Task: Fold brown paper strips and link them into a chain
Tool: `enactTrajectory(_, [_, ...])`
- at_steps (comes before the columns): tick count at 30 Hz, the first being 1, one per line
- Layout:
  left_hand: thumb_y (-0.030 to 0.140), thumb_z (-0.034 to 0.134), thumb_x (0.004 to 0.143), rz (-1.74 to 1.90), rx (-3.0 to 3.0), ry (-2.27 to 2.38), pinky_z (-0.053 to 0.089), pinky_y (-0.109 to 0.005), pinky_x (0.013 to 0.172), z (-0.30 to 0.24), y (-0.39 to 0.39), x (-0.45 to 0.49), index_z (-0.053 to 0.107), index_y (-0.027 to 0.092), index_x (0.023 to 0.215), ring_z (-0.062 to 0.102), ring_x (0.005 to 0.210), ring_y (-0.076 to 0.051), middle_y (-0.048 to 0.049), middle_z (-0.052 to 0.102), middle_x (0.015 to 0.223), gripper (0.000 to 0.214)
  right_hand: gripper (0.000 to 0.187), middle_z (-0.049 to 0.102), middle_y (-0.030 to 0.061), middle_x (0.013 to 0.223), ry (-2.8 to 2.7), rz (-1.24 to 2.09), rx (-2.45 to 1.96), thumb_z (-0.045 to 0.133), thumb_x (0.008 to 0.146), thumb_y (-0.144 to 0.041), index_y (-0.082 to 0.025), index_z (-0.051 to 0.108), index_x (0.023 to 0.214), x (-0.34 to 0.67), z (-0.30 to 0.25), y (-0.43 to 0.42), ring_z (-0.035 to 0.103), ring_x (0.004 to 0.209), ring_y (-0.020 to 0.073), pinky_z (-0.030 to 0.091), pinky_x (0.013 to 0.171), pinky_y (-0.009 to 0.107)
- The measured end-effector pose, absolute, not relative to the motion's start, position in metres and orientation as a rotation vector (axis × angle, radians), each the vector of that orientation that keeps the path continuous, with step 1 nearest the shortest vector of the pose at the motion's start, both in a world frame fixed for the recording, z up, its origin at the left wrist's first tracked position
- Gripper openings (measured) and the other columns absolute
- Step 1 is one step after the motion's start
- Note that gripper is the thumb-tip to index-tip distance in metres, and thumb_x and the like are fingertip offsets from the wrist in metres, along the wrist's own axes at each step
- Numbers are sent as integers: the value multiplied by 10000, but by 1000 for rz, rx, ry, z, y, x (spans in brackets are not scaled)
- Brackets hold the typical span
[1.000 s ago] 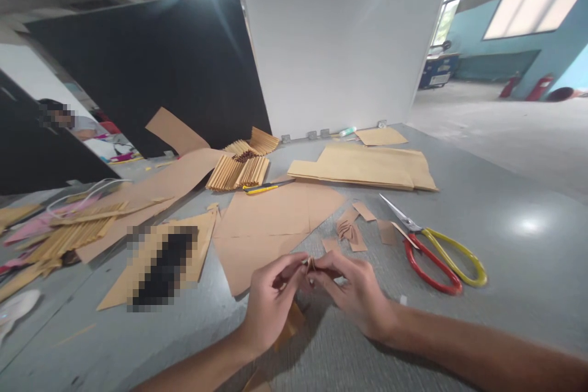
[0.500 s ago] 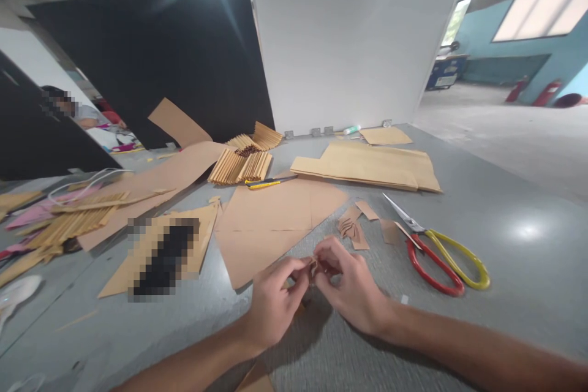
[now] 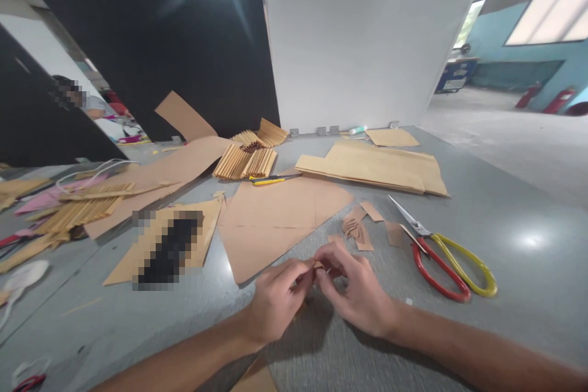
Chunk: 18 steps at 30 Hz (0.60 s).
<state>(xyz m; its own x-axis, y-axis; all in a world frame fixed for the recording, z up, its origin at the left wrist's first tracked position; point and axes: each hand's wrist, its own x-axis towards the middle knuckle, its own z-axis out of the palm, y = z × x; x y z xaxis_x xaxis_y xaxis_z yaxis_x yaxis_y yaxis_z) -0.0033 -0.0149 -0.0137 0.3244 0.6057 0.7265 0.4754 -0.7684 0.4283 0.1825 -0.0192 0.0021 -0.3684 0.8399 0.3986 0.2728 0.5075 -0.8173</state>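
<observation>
My left hand (image 3: 281,295) and my right hand (image 3: 353,285) meet low over the grey table, fingertips pinched together. Between them is a small piece of brown paper (image 3: 318,265), mostly hidden by the fingers. Just beyond my right hand lie several small cut pieces of brown paper (image 3: 364,237), some overlapping. Scissors (image 3: 441,251) with one red and one yellow handle rest to the right, blades partly apart. A large sheet of brown paper (image 3: 271,214) with crease lines spreads out beyond my left hand.
A yellow utility knife (image 3: 267,180) lies at the big sheet's far edge, near pleated paper bundles (image 3: 245,161). Folded tan paper (image 3: 376,166) is behind the scissors. More pleated strips (image 3: 87,208) and a white cable are on the left. Black and white panels stand behind; a person sits far left.
The view has shifted slightly, so the table things appear a little farther right. Both hands stay together, and the fingers have shifted a little on the small paper piece.
</observation>
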Motion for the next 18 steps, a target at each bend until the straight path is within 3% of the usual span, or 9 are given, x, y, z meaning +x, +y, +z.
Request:
enactTrajectory(5, [65, 567, 952, 1365, 2512, 1021, 460, -198, 593, -22, -13, -6, 599, 179, 848, 589, 584, -100, 8, 654, 706, 157, 279, 651, -22, 836, -1889, 717, -1029, 515, 837, -31, -223, 570, 1031, 179, -4, -19, 603, 674, 111, 493, 641, 208])
enactTrajectory(13, [96, 545, 970, 1308, 2366, 1059, 471, -200, 616, -19, -14, -3, 600, 187, 832, 622, 615, -107, 2, 686, 723, 174, 144, 608, -36, 720, -1833, 760, -1050, 530, 870, -86, -200, 618, 875, 179, -5, -19, 533, 609, 105, 441, 583, 200])
enactTrajectory(18, [121, 549, 972, 1240, 2303, 1056, 492, -209, 628, -20, -11, -1, 637, 172, 811, 636, 632, -116, -17, 695, 724, 190, 154, 516, -46, 646, -1877, 648, -1102, 528, 855, -86, -194, 596, 769, 179, -9, -16, 439, 578, 110, 379, 552, 222])
